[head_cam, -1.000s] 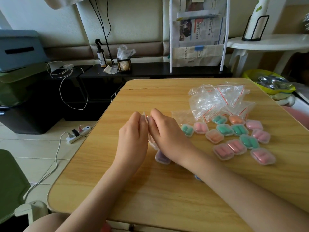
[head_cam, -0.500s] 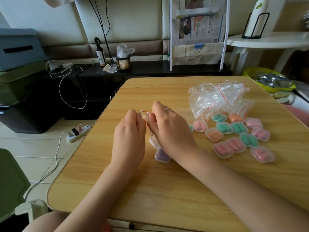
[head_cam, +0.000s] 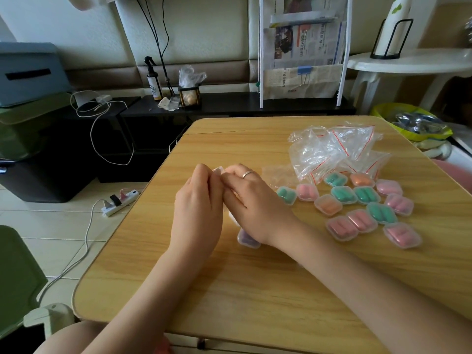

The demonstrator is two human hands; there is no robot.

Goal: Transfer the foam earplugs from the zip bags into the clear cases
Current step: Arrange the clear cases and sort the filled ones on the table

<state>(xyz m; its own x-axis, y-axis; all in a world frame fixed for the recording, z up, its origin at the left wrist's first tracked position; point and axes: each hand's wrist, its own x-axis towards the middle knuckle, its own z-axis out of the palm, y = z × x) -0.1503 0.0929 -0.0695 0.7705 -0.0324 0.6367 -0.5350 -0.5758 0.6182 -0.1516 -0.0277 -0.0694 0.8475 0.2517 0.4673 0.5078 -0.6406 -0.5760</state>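
My left hand point(head_cam: 198, 200) and my right hand point(head_cam: 255, 200) meet over the middle of the wooden table point(head_cam: 255, 290). Together they pinch a small zip bag point(head_cam: 219, 170), of which only the top edge shows between my fingertips. Its contents are hidden. A clear case with purple earplugs point(head_cam: 246, 238) lies on the table under my right wrist. To the right lie several filled clear cases point(head_cam: 367, 208) holding teal, pink and orange earplugs. Behind them sits a heap of empty zip bags point(head_cam: 332, 149) with red strips.
The table's left edge drops to a tiled floor with a power strip point(head_cam: 120, 201) and cables. A black shelf point(head_cam: 229, 103) with a spray bottle point(head_cam: 154, 83) stands behind the table. A yellow-green bowl point(head_cam: 408, 123) sits off the right corner.
Both hands have stayed together on the small bag, shifting slightly as the fingertips work at its top edge. The cases and the bag heap have not moved.
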